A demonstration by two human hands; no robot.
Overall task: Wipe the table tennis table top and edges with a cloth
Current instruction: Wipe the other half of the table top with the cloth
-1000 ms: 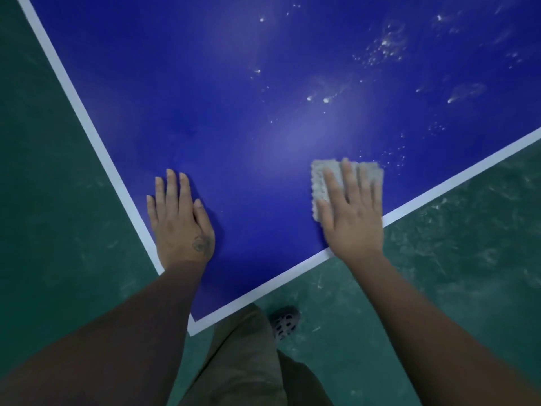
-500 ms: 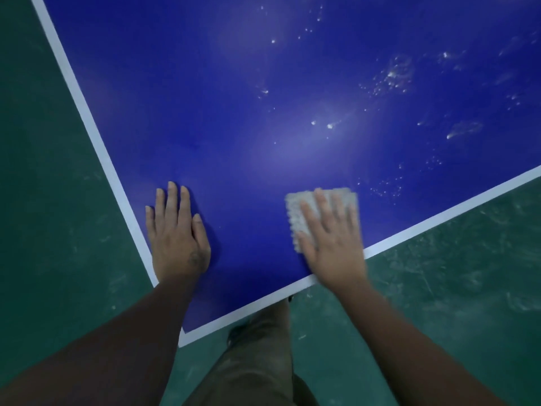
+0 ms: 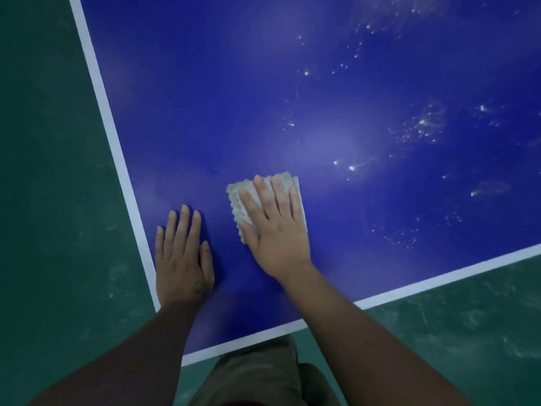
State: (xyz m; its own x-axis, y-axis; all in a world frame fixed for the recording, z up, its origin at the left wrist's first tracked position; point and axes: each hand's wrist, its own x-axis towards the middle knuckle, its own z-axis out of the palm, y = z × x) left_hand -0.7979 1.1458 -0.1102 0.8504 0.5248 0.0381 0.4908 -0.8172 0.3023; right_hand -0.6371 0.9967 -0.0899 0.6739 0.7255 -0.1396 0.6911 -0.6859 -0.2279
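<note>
Here, one cloth [image 3: 243,185] is pressed under the flat right hand [image 3: 278,232], left hand [image 3: 181,259] laid flat alongside; white specks [image 3: 421,127] are scattered beyond.

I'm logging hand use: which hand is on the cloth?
The right hand, pressing flat on the grey cloth; the left hand rests bare on the blue table top.

Cloth [image 3: 265,200] on table [image 3: 234,98] under right hand [image 3: 275,230]; left hand [image 3: 181,259] beside, left.
</note>
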